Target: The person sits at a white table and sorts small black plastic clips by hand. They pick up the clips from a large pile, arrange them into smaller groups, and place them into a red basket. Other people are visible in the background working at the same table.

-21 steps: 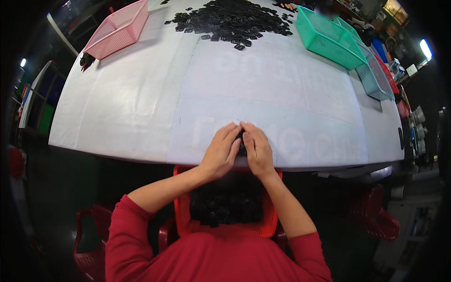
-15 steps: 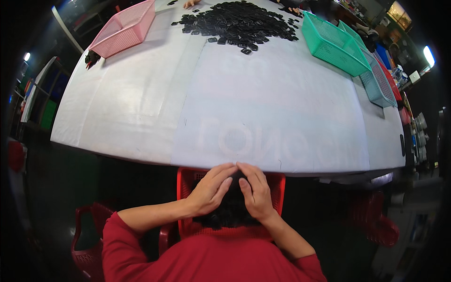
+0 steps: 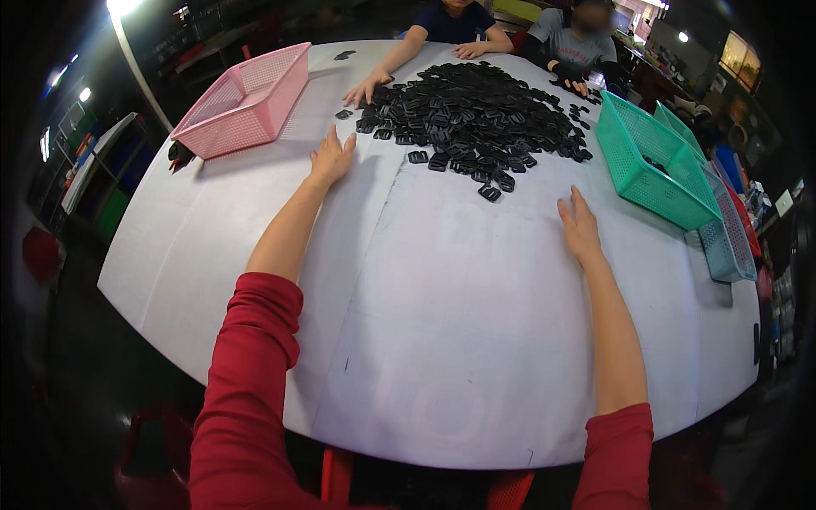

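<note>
A broad heap of small black plastic buckles lies on the far half of the white table. Both my arms stretch forward over the tabletop. My left hand is by the heap's near left side, open and empty, its fingers spread. Off the heap's near right edge, my right hand is open too and holds nothing, its fingers pointing away from me. A few single buckles lie loose around the heap's border. Parts of a red basket show below the table's near edge.
A pink basket stands at the far left, green baskets and a blue-grey one at the right. Across the table, one person's hand touches the heap's left side; another person sits at the far right.
Both my hands have moved from over the red basket at the near edge, where their fingertips met, forward and apart to either side of the heap. The view has tilted up.
</note>
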### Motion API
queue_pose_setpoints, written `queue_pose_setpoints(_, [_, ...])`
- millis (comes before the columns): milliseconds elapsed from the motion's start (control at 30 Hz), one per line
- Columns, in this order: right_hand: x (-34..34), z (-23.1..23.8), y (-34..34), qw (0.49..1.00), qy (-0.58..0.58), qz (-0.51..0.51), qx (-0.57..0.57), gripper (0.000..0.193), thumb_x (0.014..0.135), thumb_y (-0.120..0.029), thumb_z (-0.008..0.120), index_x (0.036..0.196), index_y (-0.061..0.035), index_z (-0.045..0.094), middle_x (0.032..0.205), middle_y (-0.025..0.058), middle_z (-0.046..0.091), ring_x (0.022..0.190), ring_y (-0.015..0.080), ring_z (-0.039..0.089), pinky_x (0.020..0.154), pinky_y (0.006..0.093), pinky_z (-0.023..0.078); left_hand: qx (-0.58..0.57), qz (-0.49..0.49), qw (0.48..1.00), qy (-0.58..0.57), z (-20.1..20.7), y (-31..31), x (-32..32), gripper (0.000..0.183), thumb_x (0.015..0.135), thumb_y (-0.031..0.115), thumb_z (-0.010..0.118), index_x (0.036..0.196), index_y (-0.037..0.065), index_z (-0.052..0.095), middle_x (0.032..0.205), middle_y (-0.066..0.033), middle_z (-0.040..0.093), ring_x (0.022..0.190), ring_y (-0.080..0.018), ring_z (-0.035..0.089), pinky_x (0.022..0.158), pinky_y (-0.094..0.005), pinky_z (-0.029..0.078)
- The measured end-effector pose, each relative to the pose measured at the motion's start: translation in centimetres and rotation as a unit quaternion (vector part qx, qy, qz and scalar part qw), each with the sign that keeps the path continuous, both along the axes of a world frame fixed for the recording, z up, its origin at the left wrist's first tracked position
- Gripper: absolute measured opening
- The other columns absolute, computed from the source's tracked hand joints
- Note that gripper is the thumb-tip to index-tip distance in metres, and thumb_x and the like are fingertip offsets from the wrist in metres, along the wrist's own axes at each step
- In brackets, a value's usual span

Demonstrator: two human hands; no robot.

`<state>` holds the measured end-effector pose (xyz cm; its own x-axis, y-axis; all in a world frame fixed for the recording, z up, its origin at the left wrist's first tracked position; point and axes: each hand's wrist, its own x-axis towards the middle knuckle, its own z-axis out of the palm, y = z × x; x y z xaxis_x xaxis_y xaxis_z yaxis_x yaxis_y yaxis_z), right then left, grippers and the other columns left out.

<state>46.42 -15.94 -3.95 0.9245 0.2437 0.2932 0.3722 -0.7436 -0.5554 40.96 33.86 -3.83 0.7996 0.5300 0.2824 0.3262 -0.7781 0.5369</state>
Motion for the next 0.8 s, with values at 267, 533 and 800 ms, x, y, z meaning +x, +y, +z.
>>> queue_pose_setpoints(267, [9.8, 0.9, 9.3, 0.999, 0.021, -0.025, -0.043, 0.081, 0.091, -0.069, 0.035, 0.150, -0.0130, 0.030, 0.148, 0.0233, 0.038, 0.140, 0.0346, 0.034, 0.117, 0.0493, 0.017, -0.061, -0.090, 0.994, -0.030, 0.6, -8.7, 10.6, 0.066, 0.097, 0.049, 0.035, 0.146, 0.005, 0.033, 0.135, -0.0219, 0.053, 0.131, -0.0351, 0.046, 0.113, -0.0541, 0.022])
queue_pose_setpoints(533, [7.2, 1.8, 15.4, 0.998, 0.048, 0.042, 0.024, 0.067, 0.096, -0.059, 0.038, 0.145, -0.0137, 0.039, 0.138, 0.0188, 0.052, 0.130, 0.0341, 0.047, 0.109, 0.0423, 0.033, -0.060, -0.156, 0.977, -0.132, 0.4, -18.2, 9.0, 0.044, 0.097, 0.036, 0.043, 0.121, 0.003, 0.060, 0.116, -0.0234, 0.063, 0.112, -0.0390, 0.058, 0.097, -0.0443, 0.043])
queue_pose_setpoints(800, [-0.5, 1.2, 10.4, 0.979, 0.000, 0.089, 0.184, 0.043, 0.095, -0.043, 0.052, 0.122, -0.0099, 0.061, 0.121, 0.0160, 0.063, 0.112, 0.0334, 0.059, 0.095, 0.0387, 0.044, -0.142, -0.248, 0.944, -0.167, 0.7, -26.0, -1.1, 0.031, 0.091, 0.018, 0.054, 0.116, 0.001, 0.059, 0.115, -0.0223, 0.060, 0.111, -0.0395, 0.055, 0.096, -0.0451, 0.043])
